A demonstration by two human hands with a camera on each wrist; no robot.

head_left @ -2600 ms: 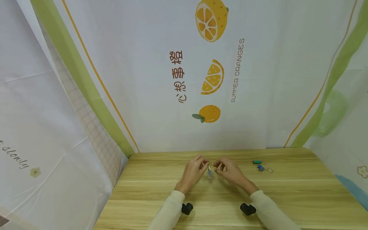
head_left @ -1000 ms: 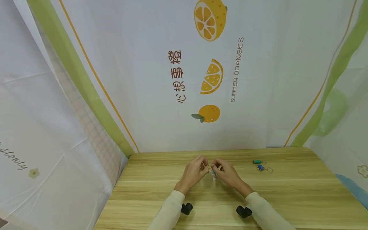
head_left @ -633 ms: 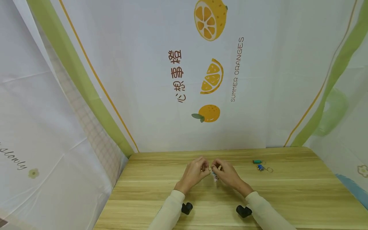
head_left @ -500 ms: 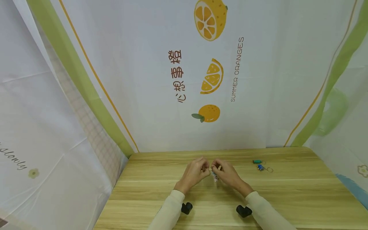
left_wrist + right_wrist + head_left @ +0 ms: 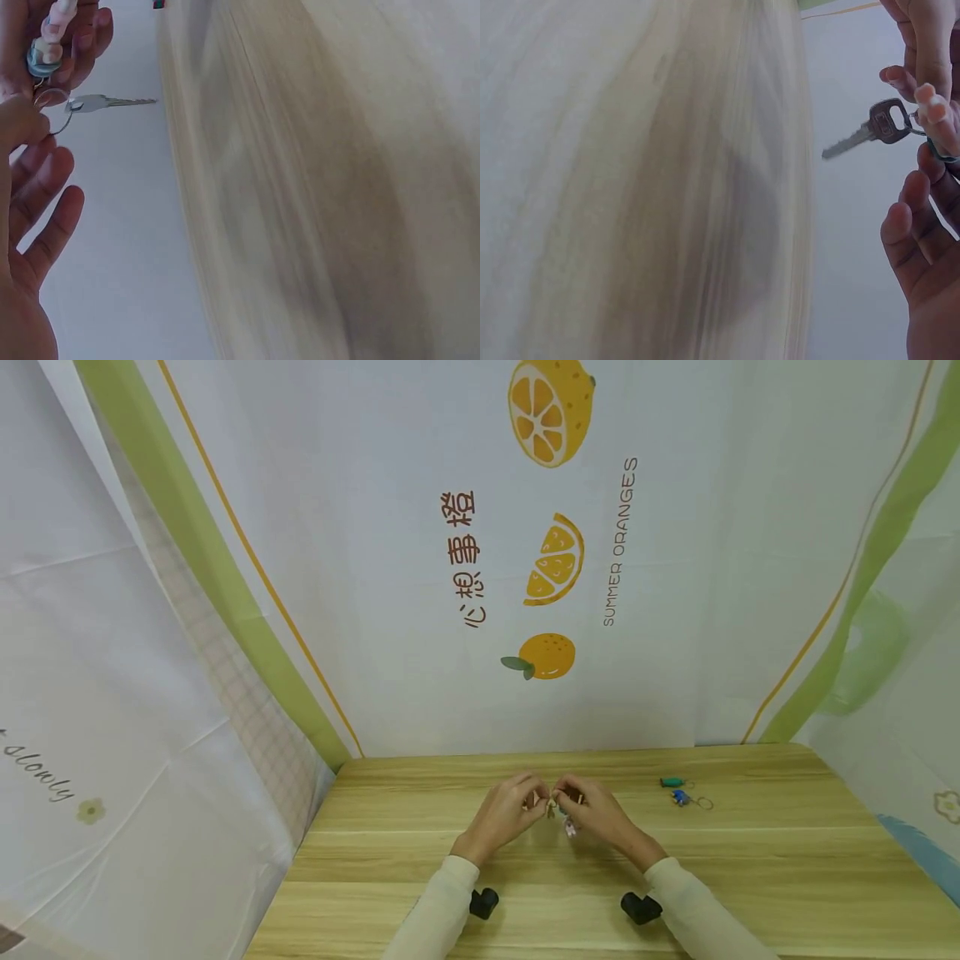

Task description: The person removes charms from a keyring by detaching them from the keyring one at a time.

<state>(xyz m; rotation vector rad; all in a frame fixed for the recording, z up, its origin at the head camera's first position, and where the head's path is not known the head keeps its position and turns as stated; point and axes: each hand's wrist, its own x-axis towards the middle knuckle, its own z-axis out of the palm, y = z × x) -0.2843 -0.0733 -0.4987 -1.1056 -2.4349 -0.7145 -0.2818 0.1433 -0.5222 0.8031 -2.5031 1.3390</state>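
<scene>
Over the middle of the table, my left hand (image 5: 501, 810) pinches a thin metal key ring (image 5: 63, 124) between thumb and fingertips. My right hand (image 5: 600, 814) meets it from the other side and pinches the ring near the charm. A silver key (image 5: 886, 121) hangs on the ring between the two hands, its blade pointing down. A small pink-and-white figure charm (image 5: 54, 31) with a teal base dangles by the right fingers, showing below them in the head view. Fingers partly hide the ring. The other fingers of both hands are loosely bent.
To the right on the wooden table (image 5: 420, 893) lie a green keychain (image 5: 671, 782) and a blue keychain (image 5: 680, 797) with a ring. A white cloth printed with oranges (image 5: 546, 656) hangs behind the table, with more cloth at both sides.
My right hand has come in from the right and taken hold beside the left. The charm has shifted right, under the right fingers, and the key now shows between the hands.
</scene>
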